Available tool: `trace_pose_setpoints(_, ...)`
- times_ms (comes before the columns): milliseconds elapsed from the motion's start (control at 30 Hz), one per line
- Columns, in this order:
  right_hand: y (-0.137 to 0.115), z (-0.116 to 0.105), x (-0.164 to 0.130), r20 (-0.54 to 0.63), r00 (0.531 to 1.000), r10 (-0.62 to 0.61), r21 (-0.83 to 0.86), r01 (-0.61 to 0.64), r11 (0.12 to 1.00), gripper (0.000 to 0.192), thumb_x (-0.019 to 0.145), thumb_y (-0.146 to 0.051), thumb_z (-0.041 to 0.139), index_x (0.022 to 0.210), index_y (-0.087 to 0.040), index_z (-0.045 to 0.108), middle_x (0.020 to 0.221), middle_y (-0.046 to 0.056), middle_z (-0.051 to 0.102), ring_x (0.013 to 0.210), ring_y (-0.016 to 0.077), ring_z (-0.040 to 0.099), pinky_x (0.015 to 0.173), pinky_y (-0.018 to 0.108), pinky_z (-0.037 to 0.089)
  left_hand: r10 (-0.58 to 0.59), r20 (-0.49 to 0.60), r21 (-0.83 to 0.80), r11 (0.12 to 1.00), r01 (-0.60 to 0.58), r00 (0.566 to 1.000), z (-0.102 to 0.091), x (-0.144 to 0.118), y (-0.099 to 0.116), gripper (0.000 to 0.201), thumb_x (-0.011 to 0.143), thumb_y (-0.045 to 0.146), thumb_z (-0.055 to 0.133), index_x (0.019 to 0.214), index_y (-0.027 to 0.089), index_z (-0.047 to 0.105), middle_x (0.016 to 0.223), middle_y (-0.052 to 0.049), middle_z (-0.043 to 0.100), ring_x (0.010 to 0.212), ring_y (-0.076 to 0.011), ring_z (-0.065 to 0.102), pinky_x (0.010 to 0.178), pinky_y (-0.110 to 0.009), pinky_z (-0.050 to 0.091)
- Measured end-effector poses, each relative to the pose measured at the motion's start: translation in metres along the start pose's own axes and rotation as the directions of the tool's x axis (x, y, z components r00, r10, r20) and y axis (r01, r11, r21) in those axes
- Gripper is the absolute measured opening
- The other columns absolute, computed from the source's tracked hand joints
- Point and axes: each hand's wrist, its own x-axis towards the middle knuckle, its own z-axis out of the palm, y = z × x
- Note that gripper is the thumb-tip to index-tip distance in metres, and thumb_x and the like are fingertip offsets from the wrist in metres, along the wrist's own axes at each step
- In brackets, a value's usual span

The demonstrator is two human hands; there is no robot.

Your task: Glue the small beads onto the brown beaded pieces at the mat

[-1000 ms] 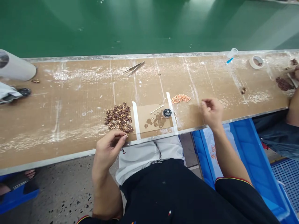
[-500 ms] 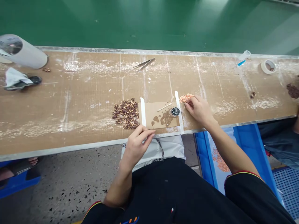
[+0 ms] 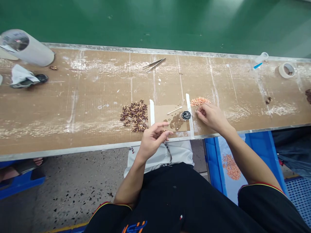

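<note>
While my left hand point(image 3: 153, 137) has drifted right along the near edge of the worktop point(image 3: 73, 106), away from the brown pile point(image 3: 134, 115), its grip is pinched on a small piece I cannot make out. My right hand point(image 3: 210, 115) has dropped onto the worktop just near of the orange pile point(image 3: 199, 101), fingertips pressed together as if on one bead. So both hands look loaded. I count two piles, two white tape strips point(image 3: 152, 112), one black ring point(image 3: 186, 115), one pair of tweezers point(image 3: 154, 64).
</note>
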Motion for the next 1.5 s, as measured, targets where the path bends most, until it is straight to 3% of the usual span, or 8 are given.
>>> trace_pose_setpoints(133,-0.001,-0.002,-0.005,-0.014,1.000,0.006,0.035,-0.005,0.999,0.020,0.095,-0.027,0.060,0.077,-0.026,0.050,0.070,0.002,0.059,0.064,0.0204,0.055,0.064,0.033,0.044,-0.055,-0.015,-0.013,0.998,0.055,0.998,0.000,0.006,0.002,0.022,0.091,0.036,0.080,0.100,0.016,0.084,0.093,-0.011,0.086,0.063,-0.0138,0.073,0.057,-0.025,0.064)
trace_pose_setpoints(300,0.000,-0.003,-0.004,-0.007,0.999,-0.034,0.020,0.034,0.999,0.022,0.095,-0.028,0.059,0.076,-0.027,0.047,0.069,0.002,0.058,0.064,0.0210,0.054,0.064,0.034,0.043,-0.017,-0.007,-0.052,0.999,0.016,1.000,-0.007,0.005,-0.002,0.032,0.092,0.033,0.078,0.121,0.019,0.083,0.108,-0.012,0.085,0.069,-0.0122,0.071,0.065,-0.026,0.066)
trace_pose_setpoints(567,0.003,-0.001,-0.005,0.020,0.995,-0.098,-0.068,0.099,0.993,0.018,0.093,-0.022,0.053,0.078,-0.027,0.046,0.072,0.004,0.057,0.071,0.0231,0.056,0.068,0.036,0.045,0.032,0.028,-0.118,0.993,-0.029,0.999,-0.012,0.003,-0.006,0.036,0.094,0.034,0.080,0.127,0.020,0.080,0.097,-0.009,0.084,0.070,-0.0125,0.074,0.064,-0.023,0.065)
trace_pose_setpoints(800,0.003,0.000,-0.007,0.041,0.987,-0.156,-0.133,0.160,0.978,0.017,0.096,-0.018,0.048,0.081,-0.027,0.048,0.078,0.007,0.060,0.077,0.0249,0.058,0.072,0.038,0.047,0.009,0.014,-0.127,0.992,-0.007,1.000,-0.011,0.003,-0.002,0.033,0.090,0.043,0.084,0.107,0.015,0.082,0.095,-0.011,0.084,0.070,-0.0143,0.077,0.063,-0.024,0.066)
trace_pose_setpoints(1033,-0.001,0.000,-0.013,0.055,0.980,-0.190,-0.249,0.198,0.948,0.025,0.102,-0.019,0.044,0.079,-0.025,0.054,0.081,0.009,0.061,0.079,0.0254,0.057,0.071,0.039,0.047,-0.007,0.012,-0.119,0.993,0.008,1.000,-0.011,0.004,0.000,0.039,0.087,0.047,0.086,0.107,0.014,0.081,0.091,-0.011,0.084,0.068,-0.0154,0.077,0.062,-0.025,0.066)
trace_pose_setpoints(1267,0.000,-0.004,-0.008,0.147,0.955,-0.260,-0.297,0.293,0.909,0.034,0.108,-0.021,0.038,0.082,-0.021,0.059,0.082,0.011,0.063,0.080,0.0246,0.058,0.071,0.038,0.046,-0.014,0.026,-0.109,0.994,0.017,1.000,-0.012,0.004,0.000,0.038,0.088,0.047,0.085,0.107,0.014,0.079,0.092,-0.011,0.084,0.069,-0.0151,0.077,0.064,-0.026,0.067)
trace_pose_setpoints(1367,0.003,-0.010,-0.006,0.176,0.939,-0.294,-0.258,0.332,0.907,0.031,0.107,-0.021,0.038,0.083,-0.022,0.058,0.083,0.010,0.064,0.079,0.0242,0.059,0.072,0.038,0.047,-0.005,0.032,-0.111,0.994,0.009,0.999,-0.012,0.003,-0.001,0.038,0.089,0.047,0.084,0.108,0.014,0.079,0.094,-0.012,0.084,0.070,-0.0156,0.077,0.065,-0.026,0.067)
trace_pose_setpoints(1500,0.004,-0.016,-0.010,0.142,0.953,-0.269,-0.134,0.287,0.948,0.022,0.105,-0.022,0.044,0.087,-0.025,0.057,0.088,0.009,0.067,0.083,0.0244,0.063,0.075,0.038,0.051,0.006,0.026,-0.113,0.994,-0.003,1.000,-0.012,0.003,-0.001,0.036,0.089,0.045,0.084,0.107,0.014,0.080,0.093,-0.012,0.084,0.070,-0.0160,0.078,0.063,-0.026,0.067)
